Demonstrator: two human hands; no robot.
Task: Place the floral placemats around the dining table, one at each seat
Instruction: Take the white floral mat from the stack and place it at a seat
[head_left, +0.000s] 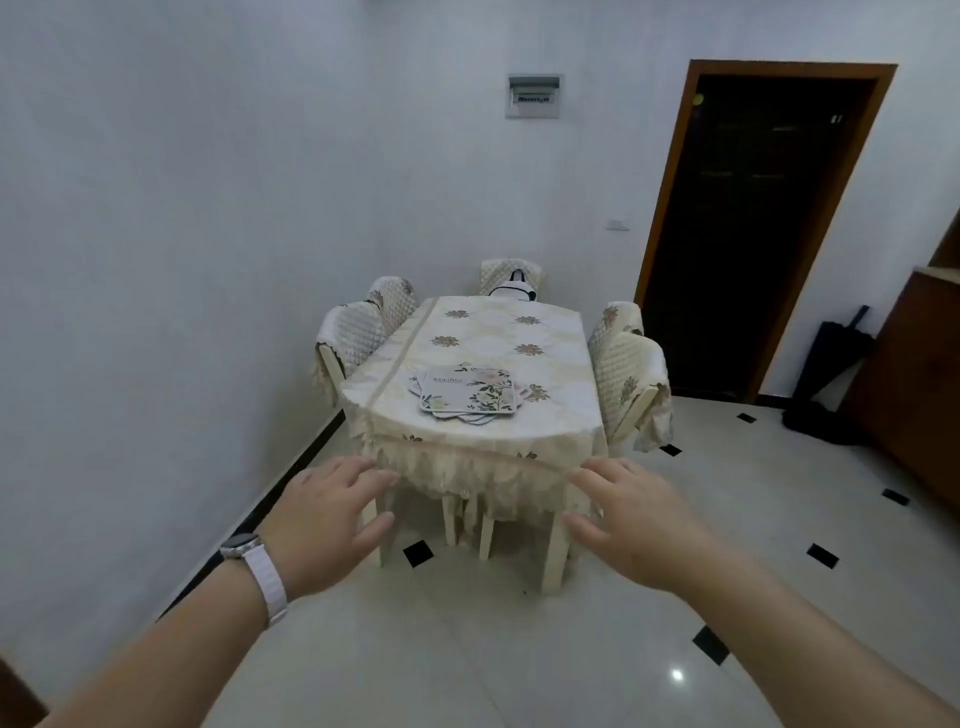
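- Head view shows the floral placemats (467, 392) in a loose, fanned stack on the near half of the worktop (566, 415), none yet laid at a seat.
- Both hands are empty. The left hand (322, 525), with a watch (241, 545) on its wrist, and the right hand (631, 525) reach forward with fingers spread and relaxed. They are short of the worktop's near edge and touch nothing.
- Five quilt-covered chairs (631, 374) are visible: two on each long side and one at the far end. I cannot tell whether a seat stands at the near end behind the cloth's fringe.
- The mats look thin, flat and fairly stiff, with rounded corners and a smooth printed face. They are probably light and would keep their shape when lifted by one edge.
- Smooth faces likely slide over one another, so a loosely carried stack could shed its lower mats.
- The best hold seems to be at the stack's near edge, where offset corners poke out. A thumb can go on top and fingers beneath, either for the top mat alone or with both hands clamping the pile.
- The tablecloth (493, 332) underneath is soft and hangs freely, so dragging a mat could ruck it. Lifting each mat and setting it down flat looks safer.
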